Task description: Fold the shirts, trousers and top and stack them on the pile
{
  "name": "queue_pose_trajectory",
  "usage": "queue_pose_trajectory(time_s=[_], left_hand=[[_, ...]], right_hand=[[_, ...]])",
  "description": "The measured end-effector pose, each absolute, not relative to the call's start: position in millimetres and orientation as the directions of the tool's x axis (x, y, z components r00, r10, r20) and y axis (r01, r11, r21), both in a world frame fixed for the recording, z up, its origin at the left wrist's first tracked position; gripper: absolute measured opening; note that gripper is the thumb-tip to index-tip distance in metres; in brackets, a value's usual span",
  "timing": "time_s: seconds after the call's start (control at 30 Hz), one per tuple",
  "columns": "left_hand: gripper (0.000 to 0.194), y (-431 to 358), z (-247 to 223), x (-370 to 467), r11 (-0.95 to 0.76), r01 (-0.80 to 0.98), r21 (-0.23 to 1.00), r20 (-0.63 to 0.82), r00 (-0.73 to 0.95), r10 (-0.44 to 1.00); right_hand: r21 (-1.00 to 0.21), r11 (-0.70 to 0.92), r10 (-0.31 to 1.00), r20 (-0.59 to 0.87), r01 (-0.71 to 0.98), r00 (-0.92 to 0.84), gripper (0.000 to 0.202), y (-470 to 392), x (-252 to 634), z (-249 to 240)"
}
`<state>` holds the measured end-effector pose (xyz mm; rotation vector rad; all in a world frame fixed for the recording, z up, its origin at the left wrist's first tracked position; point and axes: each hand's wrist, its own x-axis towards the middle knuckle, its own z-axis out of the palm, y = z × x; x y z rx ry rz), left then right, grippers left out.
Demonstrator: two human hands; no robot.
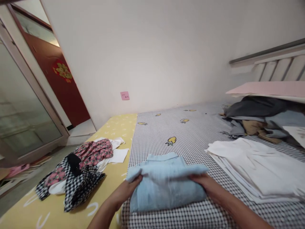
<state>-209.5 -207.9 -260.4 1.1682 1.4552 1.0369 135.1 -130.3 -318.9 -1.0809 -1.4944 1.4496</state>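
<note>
A light blue garment (166,190), partly folded, lies near the front edge of the checked bed cover (157,136). My left hand (130,186) is closed on its left side, with the fingertips partly under the cloth. On the opposite side my right hand (202,180) grips the raised fold, its fingers mostly hidden behind the fabric. The fold between the hands is blurred. What looks like the collar points away from me, toward the wall.
To the left, a pile of patterned clothes (95,152) lies on yellow cloth (114,124). At right are stacked white garments (257,168), with dark and brown clothes (257,111) behind them under a pink sheet (269,88). A wall (166,63) stands behind the bed.
</note>
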Motion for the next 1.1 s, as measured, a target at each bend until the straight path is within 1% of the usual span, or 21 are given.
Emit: queue_pose_trajectory(time_s=[0.07, 0.13, 0.2, 0.27, 0.33, 0.43, 0.53, 0.63, 0.73, 0.83, 0.9, 0.97, 1.03, 1.1], left_hand=[[0.070, -179, -262, -208, 0.247, 0.070, 0.967, -0.244, -0.046, 0.969], [0.071, -153, -269, -209, 0.375, -0.042, 0.926, -0.375, 0.006, 0.927], [0.075, -134, -277, -211, 0.514, -0.124, 0.849, -0.511, 0.053, 0.858], [0.078, -126, -284, -212, 0.586, -0.148, 0.797, -0.582, 0.075, 0.810], [0.077, -128, -288, -214, 0.581, -0.167, 0.797, -0.576, 0.080, 0.813], [0.072, -139, -291, -217, 0.520, -0.195, 0.832, -0.517, 0.067, 0.853], [0.069, -147, -293, -221, 0.469, -0.195, 0.861, -0.466, 0.066, 0.882], [0.067, -148, -296, -222, 0.376, -0.179, 0.909, -0.366, 0.088, 0.927], [0.065, -141, -305, -217, 0.255, -0.205, 0.945, -0.259, 0.007, 0.966], [0.051, -128, -318, -210, 0.193, -0.175, 0.965, -0.219, -0.142, 0.965], [0.039, -117, -328, -207, 0.206, -0.113, 0.972, -0.225, -0.200, 0.954], [0.032, -107, -336, -207, 0.238, -0.052, 0.970, -0.244, -0.231, 0.942], [0.033, -101, -341, -210, 0.261, 0.003, 0.965, -0.252, -0.258, 0.933], [0.043, -101, -341, -212, 0.270, 0.038, 0.962, -0.251, -0.265, 0.931]], right_hand=[[-0.979, -0.198, 0.908, -0.162, -0.055, -0.386, 0.060, -114, 128, -317], [-0.925, -0.358, 0.867, -0.279, -0.127, -0.414, 0.065, -100, 125, -317], [-0.894, -0.427, 0.848, -0.345, -0.134, -0.402, 0.065, -90, 124, -320], [-0.887, -0.444, 0.849, -0.371, -0.129, -0.376, 0.065, -84, 125, -325], [-0.900, -0.421, 0.866, -0.361, -0.114, -0.346, 0.063, -83, 126, -331], [-0.942, -0.332, 0.907, -0.304, -0.050, -0.292, 0.062, -85, 122, -338], [-0.968, -0.250, 0.955, -0.251, 0.026, -0.160, 0.058, -89, 113, -341], [-0.986, -0.145, 0.986, -0.150, 0.079, -0.067, 0.054, -92, 106, -338], [-0.986, -0.013, 1.000, -0.015, 0.165, -0.012, 0.055, -90, 106, -337], [-0.928, 0.069, 0.997, 0.080, 0.366, 0.016, 0.055, -79, 109, -345], [-0.848, 0.078, 0.995, 0.098, 0.524, 0.010, 0.051, -68, 110, -353], [-0.788, 0.068, 0.996, 0.086, 0.611, 0.000, 0.046, -59, 110, -361], [-0.777, 0.057, 0.997, 0.075, 0.627, 0.003, 0.042, -52, 109, -365], [-0.780, 0.048, 0.997, 0.073, 0.624, 0.015, 0.043, -47, 109, -366]])
